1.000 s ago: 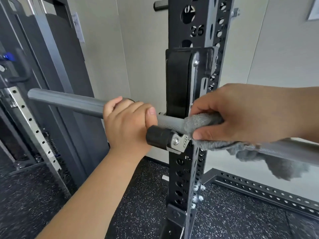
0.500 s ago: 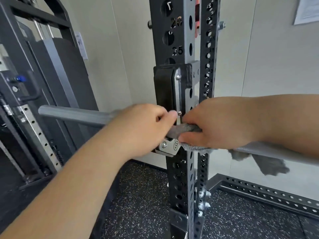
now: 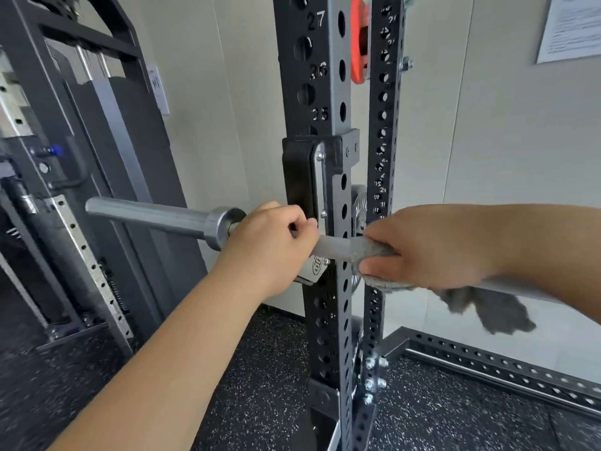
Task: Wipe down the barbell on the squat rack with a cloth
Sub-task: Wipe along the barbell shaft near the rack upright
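— What sort of room is it?

— A gym corner with a pale panelled wall [image 3: 487, 141] and a black speckled rubber floor [image 3: 266, 369]. A printed sheet [image 3: 572, 24] hangs on the wall at upper right, and a dark cable machine [image 3: 65, 157] stands at the left.

— And the rack?

— The squat rack upright [image 3: 325, 92] rises through the middle, black, punched with holes and numbered 25 to 27 on its face. An orange part [image 3: 357, 40] shows behind it near the top. A perforated base rail [image 3: 504, 362] runs along the floor at lower right.

— Where is the barbell?

— The barbell [image 3: 156, 214] lies across the view, seated in the black padded hook [image 3: 297, 177] fixed to the upright. Its bare steel sleeve sticks out to the left toward the cable machine, and the shaft runs on to the right behind the forearm.

— The hands?

— The left hand [image 3: 270, 245] is clenched round the bar between the collar and the hook, fingers curled over the top. The right hand [image 3: 429, 245] grasps the cloth [image 3: 497, 307] wrapped round the shaft just right of the upright, fingers over it and thumb beneath.

— How does the cloth sit?

— It is grey and fuzzy. One part is bunched on the bar under the right hand, and a loose tail hangs below the forearm, blurred.
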Motion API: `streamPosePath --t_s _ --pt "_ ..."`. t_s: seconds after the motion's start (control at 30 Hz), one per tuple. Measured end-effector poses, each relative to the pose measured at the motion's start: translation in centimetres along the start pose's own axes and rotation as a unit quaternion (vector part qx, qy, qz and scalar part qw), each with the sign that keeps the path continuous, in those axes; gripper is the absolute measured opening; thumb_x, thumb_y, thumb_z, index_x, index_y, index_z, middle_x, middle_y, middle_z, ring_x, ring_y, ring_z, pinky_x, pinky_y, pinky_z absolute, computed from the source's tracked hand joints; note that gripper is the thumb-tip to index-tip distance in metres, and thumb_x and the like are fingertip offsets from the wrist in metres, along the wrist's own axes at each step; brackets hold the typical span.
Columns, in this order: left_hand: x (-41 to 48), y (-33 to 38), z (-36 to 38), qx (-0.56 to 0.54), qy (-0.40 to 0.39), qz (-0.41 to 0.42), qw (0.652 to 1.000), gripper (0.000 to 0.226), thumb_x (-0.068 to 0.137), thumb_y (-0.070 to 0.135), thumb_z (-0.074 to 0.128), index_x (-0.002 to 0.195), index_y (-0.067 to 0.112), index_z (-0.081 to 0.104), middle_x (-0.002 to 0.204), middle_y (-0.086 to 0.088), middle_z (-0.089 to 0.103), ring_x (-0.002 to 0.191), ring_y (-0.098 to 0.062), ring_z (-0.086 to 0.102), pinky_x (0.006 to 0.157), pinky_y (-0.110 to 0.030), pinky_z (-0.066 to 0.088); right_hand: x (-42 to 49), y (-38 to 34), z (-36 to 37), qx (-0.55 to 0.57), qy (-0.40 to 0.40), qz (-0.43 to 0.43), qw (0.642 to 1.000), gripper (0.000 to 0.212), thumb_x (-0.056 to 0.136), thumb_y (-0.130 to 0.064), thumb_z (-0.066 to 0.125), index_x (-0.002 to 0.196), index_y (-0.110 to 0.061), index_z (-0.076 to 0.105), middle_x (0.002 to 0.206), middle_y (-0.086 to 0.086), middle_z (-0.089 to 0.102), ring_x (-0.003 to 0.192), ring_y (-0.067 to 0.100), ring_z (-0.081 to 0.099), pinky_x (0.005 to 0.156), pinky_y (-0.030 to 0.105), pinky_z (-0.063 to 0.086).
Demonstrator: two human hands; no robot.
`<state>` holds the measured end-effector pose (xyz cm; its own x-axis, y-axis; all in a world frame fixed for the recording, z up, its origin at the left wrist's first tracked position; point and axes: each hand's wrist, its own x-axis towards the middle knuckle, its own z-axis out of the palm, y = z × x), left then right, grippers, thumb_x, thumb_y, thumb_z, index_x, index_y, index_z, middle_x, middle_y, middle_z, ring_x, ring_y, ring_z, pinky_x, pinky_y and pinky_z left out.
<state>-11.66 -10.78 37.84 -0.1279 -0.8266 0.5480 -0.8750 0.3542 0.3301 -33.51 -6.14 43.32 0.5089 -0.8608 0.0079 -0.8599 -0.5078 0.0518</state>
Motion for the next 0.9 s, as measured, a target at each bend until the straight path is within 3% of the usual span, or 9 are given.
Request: streamPosePath --t_s 0.17,0.27,0.33,0.4,0.5,0.6,0.73,0.9 --pt "-1.2 -0.2 0.3 -0.055 0.106 0.099 0.988 0.042 0.096 0.035 0.034 0.08 0.02 0.069 0.083 0.006 0.063 0.077 -0.015 0.058 0.069 -0.045 0.049 2.4 -0.1 0.4 0.046 0.006 -0.047 0.998 0.018 0.094 -0.039 0.053 0.089 -0.024 0.059 0.077 -0.004 0.069 0.068 0.008 0.065 0.059 0.02 0.04" --pt "-0.9 0.9 -0.5 -0.021 0.03 0.118 0.992 0.037 0.103 0.031 0.039 0.094 0.028 0.074 0.091 0.012 0.066 0.088 -0.009 0.059 0.076 -0.041 0.052 0.8 -0.7 0.3 -0.021 0.023 -0.052 0.998 0.017 0.097 -0.042 0.047 0.086 -0.03 0.052 0.075 -0.005 0.062 0.068 0.013 0.06 0.062 0.029 0.046" --pt "-0.4 1.9 -0.8 0.049 -0.05 0.121 0.99 0.034 0.106 0.031 0.04 0.1 0.033 0.074 0.09 0.01 0.063 0.088 -0.008 0.055 0.076 -0.037 0.05 -1.0 -1.3 0.8 -0.124 0.056 -0.04 0.99 0.024 0.102 -0.046 0.033 0.082 -0.033 0.036 0.072 -0.003 0.051 0.065 0.017 0.055 0.058 0.032 0.044" --pt "0.0 2.6 -0.4 0.101 -0.068 0.117 0.986 0.035 0.106 0.033 0.039 0.092 0.031 0.072 0.084 0.004 0.058 0.082 -0.011 0.053 0.071 -0.037 0.048 -2.7 -0.8 2.4 -0.188 0.14 0.005 0.972 0.024 0.102 -0.051 0.029 0.088 -0.032 0.033 0.069 -0.004 0.043 0.059 0.02 0.047 0.049 0.029 0.037" --pt "0.0 2.9 0.2 0.134 -0.014 0.111 0.985 0.045 0.105 0.043 0.037 0.071 0.025 0.061 0.073 0.001 0.054 0.068 -0.01 0.048 0.061 -0.035 0.045 -4.1 0.4 4.1 -0.173 0.209 0.08 0.959 0.034 0.097 -0.057 0.033 0.093 -0.023 0.036 0.065 -0.004 0.046 0.053 0.02 0.045 0.045 0.026 0.037" --pt "0.2 2.8 0.3 0.118 0.003 0.089 0.989 0.046 0.105 0.044 0.039 0.068 0.024 0.058 0.074 0.001 0.055 0.069 -0.008 0.049 0.06 -0.033 0.043 -3.4 0.5 3.8 -0.148 0.22 0.076 0.961 0.028 0.095 -0.053 0.034 0.086 -0.028 0.025 0.066 -0.003 0.05 0.058 0.024 0.053 0.051 0.029 0.047" --pt "-0.3 2.6 0.6 0.124 0.032 0.089 0.988 0.046 0.103 0.042 0.042 0.063 0.024 0.056 0.07 0.003 0.054 0.068 -0.005 0.047 0.057 -0.031 0.039 -2.7 0.2 4.9 -0.179 0.23 0.088 0.953 0.029 0.097 -0.049 0.039 0.095 -0.021 0.048 0.069 -0.004 0.054 0.058 0.022 0.053 0.045 0.024 0.035" --pt "-0.2 2.5 0.9 0.128 0.037 0.077 0.988 0.043 0.1 0.043 0.042 0.064 0.028 0.06 0.069 0.004 0.054 0.069 -0.011 0.051 0.055 -0.031 0.034 -8.6 3.3 4.2 -0.166 0.213 0.116 0.956 0.042 0.09 -0.071 0.032 0.082 -0.03 0.04 0.066 -0.009 0.049 0.06 0.019 0.051 0.051 0.026 0.043"
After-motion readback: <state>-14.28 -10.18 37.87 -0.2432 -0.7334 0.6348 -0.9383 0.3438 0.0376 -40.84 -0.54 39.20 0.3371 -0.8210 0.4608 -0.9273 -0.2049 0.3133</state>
